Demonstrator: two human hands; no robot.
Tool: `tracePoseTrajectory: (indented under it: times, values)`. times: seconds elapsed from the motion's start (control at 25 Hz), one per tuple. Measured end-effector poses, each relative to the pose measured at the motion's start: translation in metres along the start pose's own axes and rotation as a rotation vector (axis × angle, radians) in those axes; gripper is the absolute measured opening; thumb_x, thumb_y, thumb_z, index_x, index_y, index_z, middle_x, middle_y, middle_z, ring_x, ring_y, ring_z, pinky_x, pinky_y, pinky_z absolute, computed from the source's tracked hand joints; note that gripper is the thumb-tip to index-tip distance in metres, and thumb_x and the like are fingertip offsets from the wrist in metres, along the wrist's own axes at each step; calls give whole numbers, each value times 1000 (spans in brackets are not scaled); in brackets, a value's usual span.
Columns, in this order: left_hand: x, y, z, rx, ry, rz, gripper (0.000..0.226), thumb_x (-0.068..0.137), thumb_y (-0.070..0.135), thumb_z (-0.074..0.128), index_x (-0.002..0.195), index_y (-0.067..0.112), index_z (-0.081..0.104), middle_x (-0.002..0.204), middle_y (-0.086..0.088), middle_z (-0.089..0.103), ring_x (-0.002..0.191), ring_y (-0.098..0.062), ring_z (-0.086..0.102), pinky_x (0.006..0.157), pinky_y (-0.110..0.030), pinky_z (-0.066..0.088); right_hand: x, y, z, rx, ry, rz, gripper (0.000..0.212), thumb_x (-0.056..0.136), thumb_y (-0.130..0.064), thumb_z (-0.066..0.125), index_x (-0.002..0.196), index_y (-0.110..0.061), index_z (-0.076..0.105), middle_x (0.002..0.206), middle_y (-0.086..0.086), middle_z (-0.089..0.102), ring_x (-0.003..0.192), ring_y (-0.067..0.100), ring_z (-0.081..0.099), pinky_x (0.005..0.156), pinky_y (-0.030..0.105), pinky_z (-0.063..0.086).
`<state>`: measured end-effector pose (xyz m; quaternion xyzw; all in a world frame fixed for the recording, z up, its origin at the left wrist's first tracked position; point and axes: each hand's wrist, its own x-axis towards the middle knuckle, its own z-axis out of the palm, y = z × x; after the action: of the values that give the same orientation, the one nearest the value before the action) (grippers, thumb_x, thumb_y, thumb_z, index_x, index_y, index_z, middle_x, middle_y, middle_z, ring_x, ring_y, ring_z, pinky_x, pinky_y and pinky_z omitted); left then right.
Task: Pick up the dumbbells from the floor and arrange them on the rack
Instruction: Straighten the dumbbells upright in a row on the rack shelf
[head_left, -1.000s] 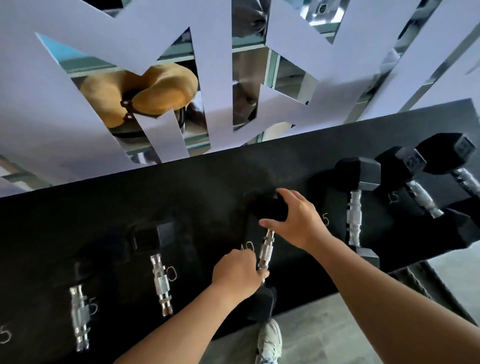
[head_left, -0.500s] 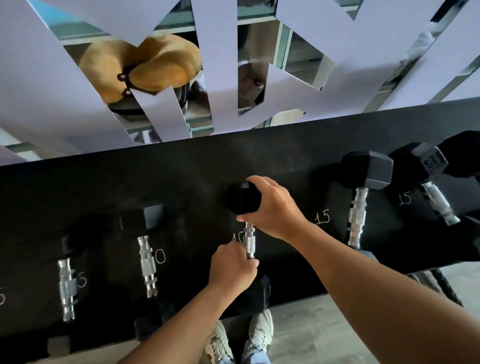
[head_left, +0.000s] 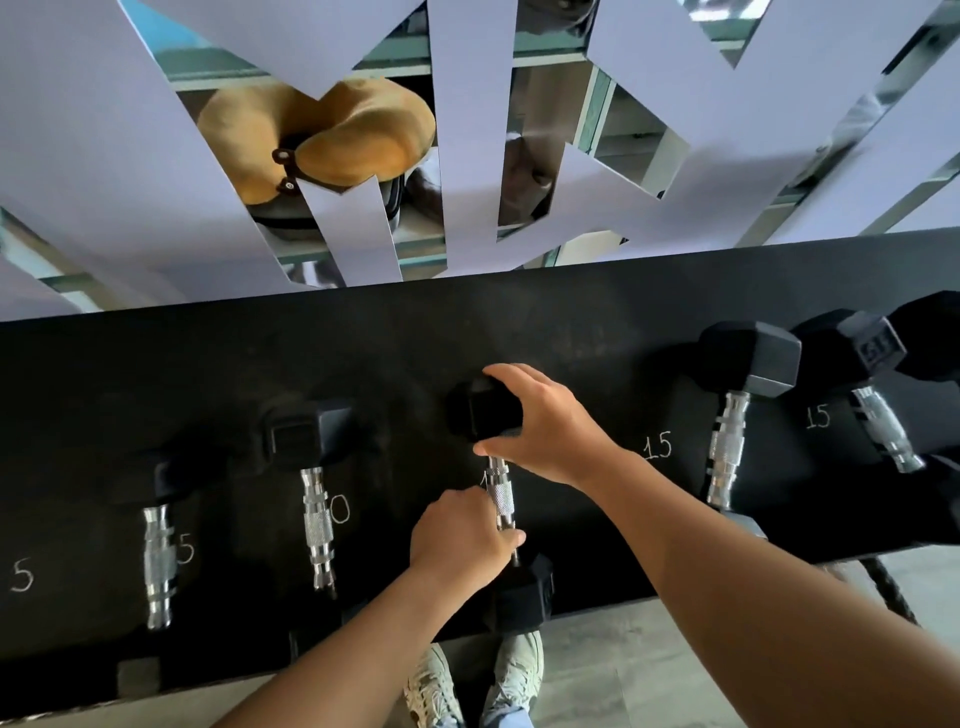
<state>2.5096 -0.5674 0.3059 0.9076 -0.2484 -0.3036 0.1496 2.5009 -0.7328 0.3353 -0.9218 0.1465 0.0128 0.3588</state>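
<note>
Dumbbell (head_left: 501, 499) lies on the black rack (head_left: 519, 322), in the middle of the row, beside a chalk number that the hands partly cover. The right hand (head_left: 540, 426) cups the far head, with fingers over its top and the thumb under its near edge. The left hand (head_left: 462, 540) is wrapped around the lower part of the metal handle, just above the near head, which hangs over the front edge of the rack.

The step in hand, as I judge it, is to settle this dumbbell in its slot. To do it well, both hands should hold until the far head sits flat on the rack and the handle points straight toward the person, parallel to the neighbours. The dumbbell at the left (head_left: 317, 514), next to the "0" mark, and the one at the right (head_left: 727, 447), next to "15", give a good line to follow. The gaps on both sides should look similar, so a small slide sideways may be needed.

The hex head has flat sides, so it should rest on one flat side and not on an edge; otherwise it can roll. The shoes (head_left: 467, 680) stand directly under the near head, so I would release the left hand last, and only when the weight is fully carried by the rack.
</note>
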Motion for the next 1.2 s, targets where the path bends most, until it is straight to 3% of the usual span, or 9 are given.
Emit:
tracePoseTrajectory:
  times: [0.24, 0.44, 0.52, 0.68, 0.76, 0.88, 1.08, 1.2]
  values:
    - [3, 31, -20, 58, 63, 169, 39, 85, 55, 70, 75, 22, 52, 81, -1, 68, 82, -24, 71, 67, -35, 58, -28, 19, -46, -47, 83, 197, 75, 86, -59, 72, 150, -32, 45, 146, -9, 56, 125, 16, 57, 93, 26, 44]
    - [8, 87, -13, 21, -1, 277, 43, 85, 55, 66, 68, 23, 44, 66, 6, 52, 71, -22, 63, 56, -32, 41, -55, 53, -115, -89, 234, 268, 75, 86, -54, 75, 150, -27, 48, 143, -4, 59, 128, 19, 57, 95, 26, 42]
    - [13, 115, -4, 8, -25, 299, 39, 85, 56, 65, 77, 20, 55, 70, 5, 57, 71, -21, 62, 60, -33, 44, -61, 73, -143, -127, 324, 243, 75, 86, -51, 77, 149, -22, 50, 143, -2, 60, 130, 21, 56, 99, 26, 40]
    - [29, 171, 23, 16, -41, 253, 43, 85, 59, 65, 101, 19, 66, 95, 1, 69, 91, -25, 67, 75, -36, 53, -65, 130, -180, -155, 399, 225, 79, 82, -50, 81, 149, -18, 52, 146, 0, 58, 134, 23, 52, 110, 38, 44]
    - [36, 195, 40, 9, -64, 211, 40, 84, 58, 66, 95, 19, 65, 96, -1, 70, 93, -26, 68, 74, -34, 52, -69, 160, -188, -146, 338, 248, 85, 80, -53, 81, 151, -19, 48, 148, -1, 53, 136, 24, 49, 111, 39, 42]
    - [39, 223, 67, -24, -75, 161, 42, 86, 53, 65, 66, 21, 48, 82, -6, 68, 86, -29, 68, 61, -33, 41, -76, 191, -188, -106, 240, 257, 97, 75, -53, 84, 155, -21, 40, 150, -2, 49, 135, 24, 48, 106, 33, 40]
    - [47, 240, 94, -82, -44, 32, 32, 85, 45, 71, 72, 22, 53, 79, 4, 67, 87, -24, 68, 66, -28, 40, -70, 210, -181, -30, 194, 182, 109, 67, -42, 94, 156, -22, 34, 152, -2, 43, 133, 24, 48, 103, 32, 42]
    - [50, 240, 100, -160, -17, -21, 34, 82, 37, 76, 64, 24, 49, 67, 9, 57, 76, -22, 65, 58, -26, 39, -66, 209, -178, -1, 220, 176, 107, 64, -37, 96, 152, -18, 39, 146, 3, 47, 132, 28, 47, 105, 35, 41]
